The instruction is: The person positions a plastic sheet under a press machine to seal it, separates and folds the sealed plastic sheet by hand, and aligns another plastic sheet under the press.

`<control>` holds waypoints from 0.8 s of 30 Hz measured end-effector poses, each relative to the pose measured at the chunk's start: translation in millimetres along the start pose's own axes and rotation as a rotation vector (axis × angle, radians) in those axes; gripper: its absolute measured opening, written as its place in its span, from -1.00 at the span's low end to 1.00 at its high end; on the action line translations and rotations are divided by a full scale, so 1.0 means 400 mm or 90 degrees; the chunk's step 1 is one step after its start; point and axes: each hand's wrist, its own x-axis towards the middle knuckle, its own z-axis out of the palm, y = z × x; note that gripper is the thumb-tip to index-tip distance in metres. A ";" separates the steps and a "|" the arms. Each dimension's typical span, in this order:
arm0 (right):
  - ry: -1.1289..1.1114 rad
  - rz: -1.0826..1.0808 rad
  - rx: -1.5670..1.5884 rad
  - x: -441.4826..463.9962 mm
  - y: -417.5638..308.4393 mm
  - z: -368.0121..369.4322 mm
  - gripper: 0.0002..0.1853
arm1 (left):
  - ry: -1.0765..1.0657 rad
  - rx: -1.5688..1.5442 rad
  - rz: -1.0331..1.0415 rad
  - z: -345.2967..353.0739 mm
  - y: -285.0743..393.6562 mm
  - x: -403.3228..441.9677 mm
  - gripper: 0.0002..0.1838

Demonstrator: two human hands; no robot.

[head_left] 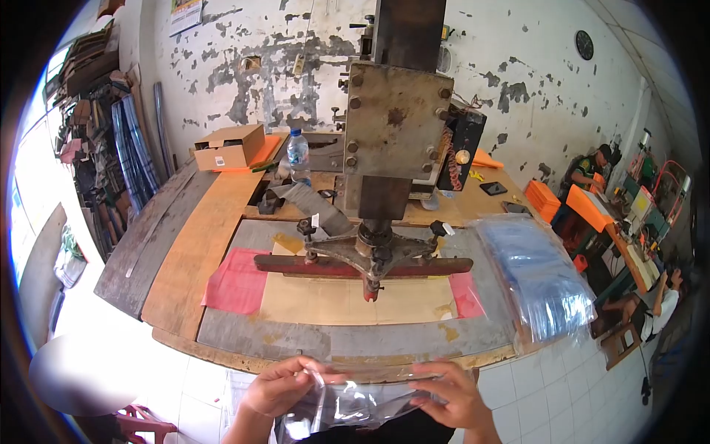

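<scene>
A clear plastic sheet (pixel 359 403) is stretched between my two hands, just in front of the worktable's near edge. My left hand (pixel 285 385) pinches its left end, where the plastic folds into a bright crease. My right hand (pixel 452 394) grips the other end between thumb and fingers. Beyond them stands a heavy press (pixel 399 122) with a long red-brown bar (pixel 340 268) across its foot. Under the bar lies a tan board (pixel 333 303), with pink sheets (pixel 235 281) showing at both sides. A stack of clear plastic sheets (pixel 536 270) rests on the table's right side.
On the table are a cardboard box (pixel 231 146), a water bottle (pixel 299 157) and a phone (pixel 493 189). A red stool (pixel 144 423) stands low at left. Two people work at the right, one near orange sheets (pixel 543 198). Materials (pixel 92 140) are piled along the left wall.
</scene>
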 end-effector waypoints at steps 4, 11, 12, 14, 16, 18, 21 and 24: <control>0.011 -0.041 -0.040 0.017 0.017 -0.044 -0.69 | -0.086 0.126 -0.004 0.019 -0.015 0.040 -0.69; 0.060 -0.040 -0.112 0.007 0.015 -0.047 -0.74 | -0.025 0.054 -0.070 0.040 -0.055 0.102 -0.55; 0.058 -0.040 -0.112 0.004 0.013 -0.050 -0.74 | -0.024 0.053 -0.069 0.053 -0.054 0.104 -0.55; 0.070 -0.047 -0.154 -0.001 0.009 -0.060 -0.73 | 0.110 0.044 -0.101 0.069 -0.052 0.106 -0.64; 0.094 -0.047 -0.156 -0.008 0.015 -0.067 -0.72 | 0.031 0.097 -0.092 0.050 -0.047 0.111 -0.66; 0.115 -0.047 -0.157 -0.021 0.024 -0.071 -0.72 | -0.047 0.147 -0.083 0.051 -0.045 0.112 -0.68; 0.193 -0.013 -0.099 -0.028 0.040 -0.074 -0.74 | -0.011 0.307 -0.006 0.088 -0.035 0.110 -0.77; 0.238 0.051 -0.044 -0.044 0.050 -0.074 -0.75 | 0.007 0.465 0.023 0.092 -0.039 0.101 -0.77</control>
